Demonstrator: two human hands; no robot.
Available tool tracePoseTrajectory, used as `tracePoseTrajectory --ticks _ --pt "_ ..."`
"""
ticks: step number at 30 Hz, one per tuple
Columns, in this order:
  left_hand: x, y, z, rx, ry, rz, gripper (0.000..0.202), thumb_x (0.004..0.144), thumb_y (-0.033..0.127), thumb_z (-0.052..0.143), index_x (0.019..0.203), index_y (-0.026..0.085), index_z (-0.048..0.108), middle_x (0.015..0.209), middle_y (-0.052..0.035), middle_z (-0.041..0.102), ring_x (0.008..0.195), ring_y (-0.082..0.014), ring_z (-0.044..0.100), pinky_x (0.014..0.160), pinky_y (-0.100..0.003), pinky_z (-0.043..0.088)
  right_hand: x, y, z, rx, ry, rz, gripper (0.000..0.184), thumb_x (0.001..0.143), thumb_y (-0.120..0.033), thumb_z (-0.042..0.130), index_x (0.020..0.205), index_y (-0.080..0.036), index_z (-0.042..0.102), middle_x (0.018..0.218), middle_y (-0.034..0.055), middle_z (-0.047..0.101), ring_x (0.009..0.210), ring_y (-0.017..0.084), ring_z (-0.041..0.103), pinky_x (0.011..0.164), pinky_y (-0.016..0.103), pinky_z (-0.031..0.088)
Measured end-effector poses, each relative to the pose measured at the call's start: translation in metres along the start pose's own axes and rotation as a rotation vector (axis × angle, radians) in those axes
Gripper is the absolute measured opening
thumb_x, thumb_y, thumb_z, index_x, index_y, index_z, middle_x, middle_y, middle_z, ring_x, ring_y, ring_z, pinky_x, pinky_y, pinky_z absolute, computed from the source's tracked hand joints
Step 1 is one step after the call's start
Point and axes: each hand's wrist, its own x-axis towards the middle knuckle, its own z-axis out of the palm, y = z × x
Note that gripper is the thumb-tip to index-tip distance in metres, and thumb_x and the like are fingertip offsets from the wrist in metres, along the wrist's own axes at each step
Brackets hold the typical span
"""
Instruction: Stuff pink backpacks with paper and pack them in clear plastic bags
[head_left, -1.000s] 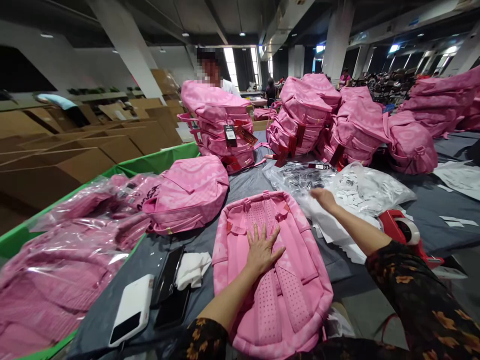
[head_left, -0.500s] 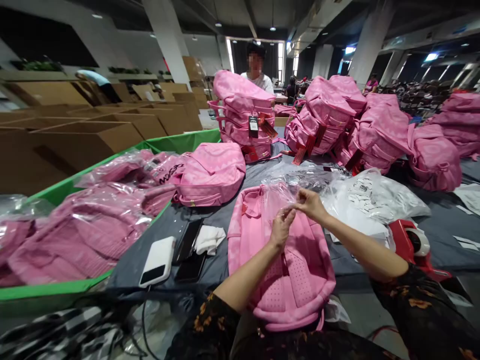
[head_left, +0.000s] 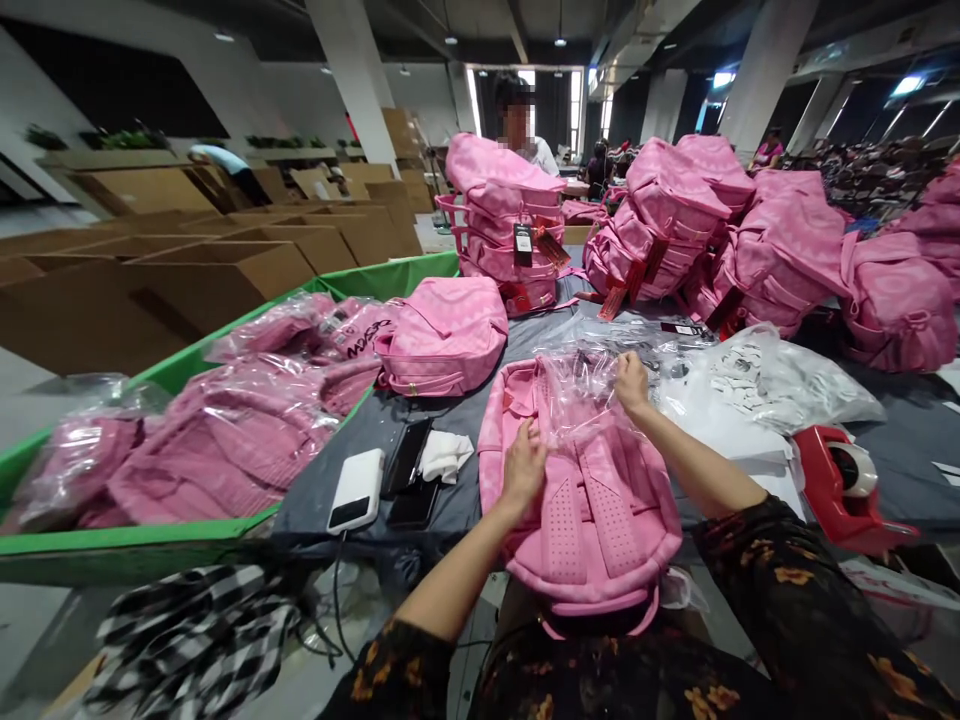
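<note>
So: we find the right hand [head_left: 631, 385] clenched in a pinch on a sheet of clear film [head_left: 577, 392], which is gathered up over the top of a pink backpack [head_left: 581, 520]. The left hand [head_left: 523, 468] sits lower, its fingers [head_left: 529, 445] curled against the backpack near the film's edge; whether they grasp the film or only press, we cannot tell. The backpack lies straps-up on the grey-covered worktop [head_left: 315, 515], directly under both hands, near the worktop's close edge.

Handling, in our judgement: hold the film by its edge, keep it smooth over the padded back, and keep the backpack flat so the straps do not snag.

Counts: two hands; one backpack under them; one loose pack [head_left: 442, 335] beside the tray; at least three filmed packs [head_left: 225, 440] in the green-rimmed tray [head_left: 135, 540]; two phones [head_left: 409, 455]; one power bank [head_left: 356, 490]; one white cloth [head_left: 446, 457]; one red tape dispenser [head_left: 844, 490]; one white bag [head_left: 787, 385]. Farther off, stacked packs [head_left: 660, 225] overlap too much to count.
</note>
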Motion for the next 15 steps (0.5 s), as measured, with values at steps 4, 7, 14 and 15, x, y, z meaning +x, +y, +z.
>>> tracePoseTrajectory --ticks 4,7,14,15 --pt "-0.001 0.031 -0.003 0.500 0.183 0.436 0.086 0.076 0.029 0.075 0.154 0.016 0.041 0.158 -0.0199 0.044 0.146 -0.0362 0.040 0.119 -0.054 0.033 -0.035 -0.025 0.022 -0.323 -0.182 -0.304 0.023 0.102 -0.036 0.044 0.106 -0.019 0.058 0.078 0.0036 0.061 0.068 0.019 0.056 0.063 0.028 0.034" --pt "0.032 0.037 -0.006 0.652 0.198 0.375 0.053 0.085 0.021 0.065 0.138 0.018 0.060 0.133 -0.0182 0.063 0.128 -0.0345 0.054 0.114 -0.052 0.035 -0.061 -0.035 0.023 -0.661 -0.373 -0.603 0.033 0.097 -0.034 0.055 0.125 -0.018 0.059 0.095 0.0075 0.068 0.074 0.019 0.059 0.061 0.027 0.033" --pt "0.089 -0.006 -0.049 0.564 0.262 0.142 0.032 0.085 0.007 0.053 0.107 0.020 0.071 0.106 -0.0118 0.063 0.110 -0.0278 0.057 0.107 -0.044 0.036 -0.026 0.022 -0.074 -1.169 -0.167 -0.192 0.040 0.100 -0.008 0.037 0.123 -0.020 0.066 0.118 0.0170 0.064 0.098 0.023 0.065 0.067 0.027 0.044" --pt "0.094 -0.011 -0.054 0.457 0.304 0.048 0.027 0.084 0.007 0.055 0.103 0.020 0.070 0.105 -0.0108 0.063 0.113 -0.0280 0.056 0.108 -0.044 0.035 -0.017 0.033 -0.090 -1.158 -0.127 -0.095 0.037 0.098 -0.007 0.039 0.120 -0.019 0.067 0.121 0.0180 0.063 0.106 0.025 0.064 0.072 0.029 0.048"
